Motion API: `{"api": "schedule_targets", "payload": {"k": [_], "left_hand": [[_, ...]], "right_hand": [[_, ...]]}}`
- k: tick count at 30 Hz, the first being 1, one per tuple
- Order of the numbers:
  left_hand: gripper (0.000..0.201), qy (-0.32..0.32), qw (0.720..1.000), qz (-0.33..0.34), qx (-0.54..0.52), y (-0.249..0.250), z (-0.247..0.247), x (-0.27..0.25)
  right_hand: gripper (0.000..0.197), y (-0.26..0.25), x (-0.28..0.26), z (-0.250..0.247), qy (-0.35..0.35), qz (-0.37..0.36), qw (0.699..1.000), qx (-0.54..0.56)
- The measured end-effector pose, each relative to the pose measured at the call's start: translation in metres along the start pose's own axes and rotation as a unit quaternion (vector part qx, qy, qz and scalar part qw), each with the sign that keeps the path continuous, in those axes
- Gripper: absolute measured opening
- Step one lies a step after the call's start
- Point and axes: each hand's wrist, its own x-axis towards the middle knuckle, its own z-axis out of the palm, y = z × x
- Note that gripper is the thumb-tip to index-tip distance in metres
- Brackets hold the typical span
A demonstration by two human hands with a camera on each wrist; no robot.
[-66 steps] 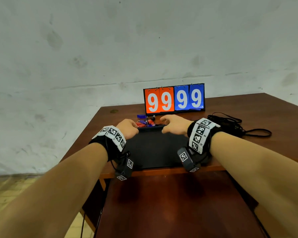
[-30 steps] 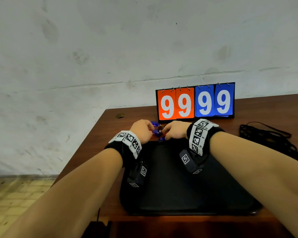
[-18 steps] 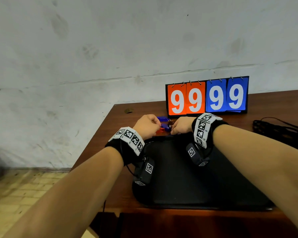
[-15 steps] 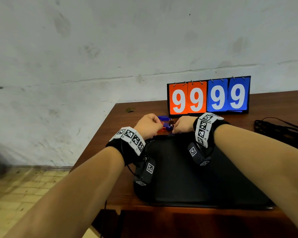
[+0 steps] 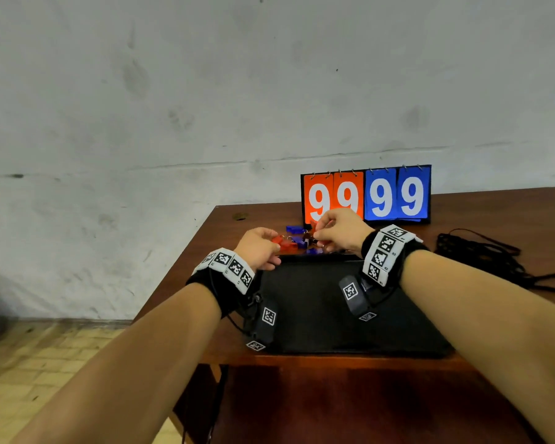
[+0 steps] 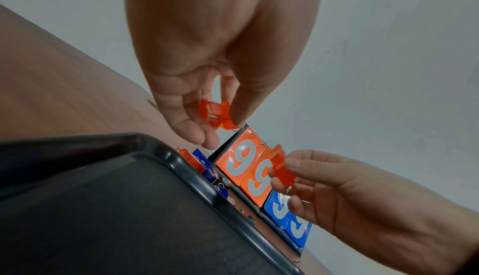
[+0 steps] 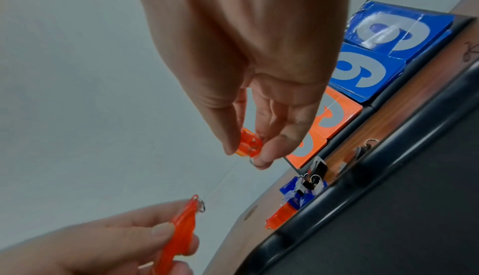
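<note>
A pile of orange and blue key tags point(image 5: 297, 242) lies on the wooden table point(image 5: 186, 277) between a black tray point(image 5: 314, 302) and a scoreboard. My left hand point(image 5: 274, 243) pinches one orange tag point(image 6: 215, 113) between thumb and fingers, just above the tray's far left corner. My right hand point(image 5: 316, 233) pinches a second orange tag point(image 7: 249, 144) with a metal ring, raised in front of the scoreboard. The two held tags are apart. In the right wrist view the left hand's tag point(image 7: 181, 232) shows edge-on with its ring at the top.
A flip scoreboard point(image 5: 366, 195) reading 9999 stands at the table's back against a grey wall. A black cable point(image 5: 481, 254) lies coiled at the right. The table's left edge drops to a tiled floor point(image 5: 29, 363).
Both hands were down in the tag pile; now each has come up holding an orange tag. The right hand rose in front of the scoreboard and the left drew back left.
</note>
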Motion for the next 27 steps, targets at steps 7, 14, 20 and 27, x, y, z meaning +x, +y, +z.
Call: {"api": "schedule_targets", "payload": {"k": [7,14,20,27], "left_hand": [[0.02,-0.012,1.0,0.024,-0.002,0.012,-0.002,-0.037],[0.014,0.019,0.996,0.071,0.051,0.017,0.004,-0.061],[0.02,-0.023,0.998,0.056,0.011,0.024,0.009,-0.078],[0.016,-0.049,0.997,-0.004,-0.063,0.031,0.017,-0.087]], "right_hand": [[0.046,-0.019,-0.041,-0.009,-0.072,0.024,0.99,0.121],[0.031,-0.024,-0.068,-0.007,-0.119,0.05,0.975,0.182],[0.026,-0.022,-0.08,-0.008,-0.122,0.068,0.971,0.193],[0.027,-0.023,-0.086,-0.007,-0.128,0.065,0.972,0.184]]}}
